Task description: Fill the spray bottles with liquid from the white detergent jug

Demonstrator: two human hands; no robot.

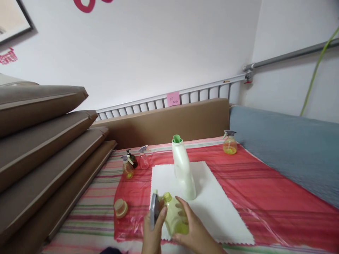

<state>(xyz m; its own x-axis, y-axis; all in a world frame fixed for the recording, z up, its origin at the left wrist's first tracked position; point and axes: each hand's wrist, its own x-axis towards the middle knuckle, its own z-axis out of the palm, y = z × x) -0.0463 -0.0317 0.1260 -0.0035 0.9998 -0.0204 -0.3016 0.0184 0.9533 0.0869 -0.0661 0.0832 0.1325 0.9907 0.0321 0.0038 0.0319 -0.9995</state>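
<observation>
My right hand (189, 227) is wrapped round a yellow-green see-through spray bottle (173, 215) whose neck is uncapped; a little yellowish liquid lies at its bottom. In my left hand (155, 225) is a grey trigger spray head (154, 209), close beside the bottle's neck and apart from it. Just behind them a pale green-white jug (182, 165) with an open green spout stands upright on a white scalloped mat (222, 215). To the left, a pale round cap (120, 208) rests on the red plastic sheet (137, 194).
Several spray bottles stand at the back left, among them a yellowish one (128, 167) and a pink one (143, 158). Another with yellow liquid (230, 144) is at the back right. Stacked brown cushions (50, 155) border the left, a blue-grey cushion (286, 144) the right.
</observation>
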